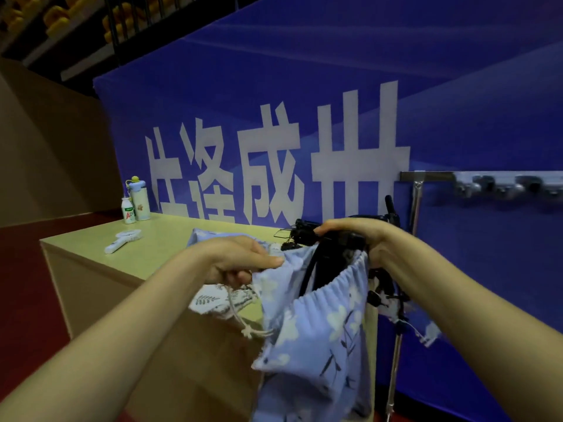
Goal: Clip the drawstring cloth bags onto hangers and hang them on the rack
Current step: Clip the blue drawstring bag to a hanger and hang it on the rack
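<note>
Blue bag: held up between both hands, hung below them with its gathered mouth open.
Left hand: the bag's rim is pinched between thumb and fingers; a drawstring dangles beneath.
Right hand: curled round the black hanger at the rim's other end.
White bag: laid on the table under the left hand.
Rack: seen beyond the right hand.

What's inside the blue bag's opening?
A black hanger arm runs down into the blue bag; the cloth hides its lower end, and the right hand covers its top.
</note>
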Action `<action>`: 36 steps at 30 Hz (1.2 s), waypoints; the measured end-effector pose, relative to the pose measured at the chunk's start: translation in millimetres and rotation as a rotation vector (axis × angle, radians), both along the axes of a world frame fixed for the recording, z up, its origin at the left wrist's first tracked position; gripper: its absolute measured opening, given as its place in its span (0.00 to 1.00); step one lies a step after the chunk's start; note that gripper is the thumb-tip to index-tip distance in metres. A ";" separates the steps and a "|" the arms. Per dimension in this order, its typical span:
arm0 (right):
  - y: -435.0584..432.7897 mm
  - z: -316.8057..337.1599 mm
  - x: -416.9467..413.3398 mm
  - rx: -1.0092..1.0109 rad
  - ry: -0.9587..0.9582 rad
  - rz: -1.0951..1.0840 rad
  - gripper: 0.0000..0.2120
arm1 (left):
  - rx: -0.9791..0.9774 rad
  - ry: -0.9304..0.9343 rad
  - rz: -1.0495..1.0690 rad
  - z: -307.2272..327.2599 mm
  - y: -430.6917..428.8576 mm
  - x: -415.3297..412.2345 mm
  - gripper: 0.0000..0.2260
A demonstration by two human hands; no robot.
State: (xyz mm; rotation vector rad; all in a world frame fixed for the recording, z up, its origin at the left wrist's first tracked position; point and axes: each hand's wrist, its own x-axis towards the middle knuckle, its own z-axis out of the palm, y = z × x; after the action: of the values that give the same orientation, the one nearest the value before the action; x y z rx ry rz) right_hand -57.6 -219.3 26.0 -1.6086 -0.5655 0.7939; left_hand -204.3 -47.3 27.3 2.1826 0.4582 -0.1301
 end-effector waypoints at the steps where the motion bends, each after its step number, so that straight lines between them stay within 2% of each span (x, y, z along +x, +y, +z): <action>1: -13.6 4.6 2.0 -0.029 -0.040 0.005 0.09 | 0.022 0.057 -0.060 7.3 -7.1 -3.2 0.17; 3: -37.0 12.2 5.9 -0.105 -0.090 0.013 0.15 | 0.038 0.125 -0.139 21.4 -18.1 -11.1 0.19; 5: -61.2 17.0 11.1 -0.173 -0.156 -0.017 0.19 | -0.051 0.080 -0.172 31.7 -28.8 -11.4 0.17; 9: -111.9 15.4 27.5 -0.189 -0.153 -0.123 0.32 | -0.472 -0.263 -0.138 33.9 -66.8 22.5 0.13; 10: -125.0 12.7 34.1 -0.164 -0.133 -0.156 0.32 | -0.578 -0.332 -0.110 31.1 -80.6 39.2 0.12; 12: -141.4 3.5 37.6 -0.091 -0.121 -0.220 0.23 | -0.715 -0.455 -0.007 25.5 -103.0 70.4 0.10; 14: -168.0 -11.8 46.0 0.044 -0.113 -0.322 0.13 | -0.733 -0.501 0.030 22.1 -137.7 114.9 0.09; 17: -196.3 -42.2 61.6 0.254 -0.088 -0.383 0.05 | -0.695 -0.460 -0.019 22.4 -186.8 173.3 0.11; 20: -217.2 -65.5 72.5 0.419 -0.138 -0.491 0.08 | -0.605 -0.385 -0.113 26.3 -228.5 220.1 0.15; 22: -222.9 -76.7 76.3 0.419 -0.228 -0.526 0.21 | -0.562 -0.351 -0.169 28.0 -252.0 247.8 0.16; 24: -219.9 -90.1 80.8 0.343 -0.340 -0.586 0.38 | -0.563 -0.339 -0.188 27.8 -265.7 268.3 0.17; 25: -217.5 -95.6 83.9 0.276 -0.387 -0.591 0.38 | -0.578 -0.330 -0.194 27.9 -271.7 279.2 0.18; 27: -212.8 -106.4 89.1 0.030 -0.509 -0.511 0.25 | -0.624 -0.317 -0.195 27.7 -279.5 295.9 0.19; 28: -210.7 -114.1 96.4 -0.019 -0.595 -0.456 0.19 | -0.651 -0.312 -0.196 27.9 -282.6 302.2 0.20; 29: -206.1 -114.7 99.9 -0.143 -0.800 -0.459 0.16 | -0.673 -0.307 -0.202 27.9 -285.5 308.1 0.20; 30: -206.2 -122.5 105.2 -0.179 -0.933 -0.450 0.18 | -0.687 -0.303 -0.213 28.0 -288.0 313.2 0.21; 31: -207.3 -132.8 111.8 -0.313 -1.160 -0.334 0.23 | -0.693 -0.298 -0.226 28.2 -289.8 318.9 0.21; 32: -208.2 -137.0 123.4 -0.292 -1.201 -0.349 0.28 | -0.689 -0.294 -0.237 28.3 -291.2 324.4 0.21; 33: -213.1 -136.2 130.4 -0.290 -1.154 -0.374 0.31 | -0.682 -0.294 -0.246 27.5 -291.4 330.8 0.21; 36: -215.4 -144.7 157.5 -0.369 -1.134 -0.459 0.33 | -0.690 -0.309 -0.265 23.6 -290.4 352.1 0.22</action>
State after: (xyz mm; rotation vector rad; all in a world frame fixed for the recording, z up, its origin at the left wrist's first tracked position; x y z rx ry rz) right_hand 99.9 -434.7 -118.8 -2.3605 -0.7973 -0.4677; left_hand 147.8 -337.7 51.0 1.5323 -0.0598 -0.0763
